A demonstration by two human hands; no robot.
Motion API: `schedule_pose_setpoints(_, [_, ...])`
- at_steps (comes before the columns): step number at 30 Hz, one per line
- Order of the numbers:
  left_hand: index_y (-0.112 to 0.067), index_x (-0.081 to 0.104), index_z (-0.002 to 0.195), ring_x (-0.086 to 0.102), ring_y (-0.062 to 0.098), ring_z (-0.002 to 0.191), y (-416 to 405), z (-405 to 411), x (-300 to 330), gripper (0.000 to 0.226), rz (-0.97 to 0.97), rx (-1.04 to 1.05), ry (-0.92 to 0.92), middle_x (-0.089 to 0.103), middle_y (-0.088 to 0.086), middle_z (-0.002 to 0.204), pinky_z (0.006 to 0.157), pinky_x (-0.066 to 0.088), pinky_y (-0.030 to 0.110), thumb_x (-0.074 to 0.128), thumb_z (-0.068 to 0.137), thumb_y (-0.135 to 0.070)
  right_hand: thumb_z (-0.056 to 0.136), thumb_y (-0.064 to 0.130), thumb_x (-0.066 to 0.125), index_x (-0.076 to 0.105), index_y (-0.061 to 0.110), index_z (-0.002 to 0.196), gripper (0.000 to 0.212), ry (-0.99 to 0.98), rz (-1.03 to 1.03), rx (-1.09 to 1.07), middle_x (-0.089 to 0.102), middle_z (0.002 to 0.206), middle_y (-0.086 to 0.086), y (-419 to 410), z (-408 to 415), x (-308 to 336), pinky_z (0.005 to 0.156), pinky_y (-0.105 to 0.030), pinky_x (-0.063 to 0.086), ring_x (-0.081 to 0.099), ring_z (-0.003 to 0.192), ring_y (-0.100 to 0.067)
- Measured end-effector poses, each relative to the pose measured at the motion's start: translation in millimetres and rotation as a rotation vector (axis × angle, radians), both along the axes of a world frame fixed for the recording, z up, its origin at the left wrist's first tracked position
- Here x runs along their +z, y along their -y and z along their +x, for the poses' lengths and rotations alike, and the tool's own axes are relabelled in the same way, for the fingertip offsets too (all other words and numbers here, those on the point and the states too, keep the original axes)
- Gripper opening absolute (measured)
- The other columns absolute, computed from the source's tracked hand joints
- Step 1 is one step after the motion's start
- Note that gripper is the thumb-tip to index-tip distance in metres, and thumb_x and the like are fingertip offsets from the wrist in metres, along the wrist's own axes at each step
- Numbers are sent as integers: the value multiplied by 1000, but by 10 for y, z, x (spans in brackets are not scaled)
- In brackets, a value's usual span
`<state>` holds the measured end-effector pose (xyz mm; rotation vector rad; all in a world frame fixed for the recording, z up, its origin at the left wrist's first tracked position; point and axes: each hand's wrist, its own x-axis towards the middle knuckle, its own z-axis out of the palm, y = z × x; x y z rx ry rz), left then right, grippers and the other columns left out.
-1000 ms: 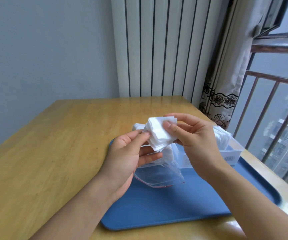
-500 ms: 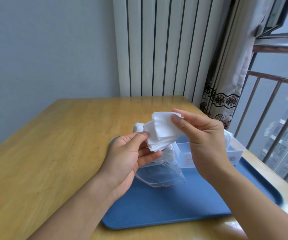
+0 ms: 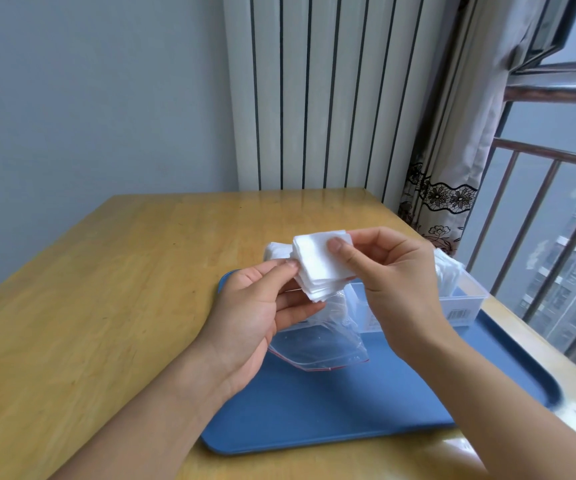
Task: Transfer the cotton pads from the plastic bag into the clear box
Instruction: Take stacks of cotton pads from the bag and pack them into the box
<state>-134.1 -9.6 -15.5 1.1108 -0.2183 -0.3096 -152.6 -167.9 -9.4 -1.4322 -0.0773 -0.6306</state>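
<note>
A stack of white square cotton pads is held up above the blue tray. My right hand pinches the stack, thumb on its top face. My left hand touches the stack's left edge with its thumb while its fingers hold the clear plastic bag, which hangs down with its red zip edge near the tray. More white pads show behind the left hand. The clear box stands on the tray behind my right hand, with white pads inside.
The tray lies on a wooden table near its right edge. A white radiator stands behind the table. A patterned curtain and a window railing are at the right.
The stack has been squared up and turned flatter toward me. My right hand shifted its grip so the thumb now lies on the top pad; the left hand stayed holding the bag.
</note>
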Motion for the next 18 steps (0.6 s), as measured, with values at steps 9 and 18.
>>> schedule_pose_setpoints(9, [-6,72,113,73,20,95,3,-12,-9,27,33,-53,65,75,16,112,80,61,30,49,103,-14,85,9,78,71,8,82,7,-53,6,43,77,81,-9,-4,16,-19,66,-24,54,68,70,-15])
schedule_pose_setpoints(18, [-8,75,109,73,21,100,-28,-5,24,31,38,-99,108,76,15,111,84,61,31,46,104,-15,87,19,72,75,8,105,21,-88,-166,336,77,94,-10,95,7,29,79,-31,58,72,87,-21])
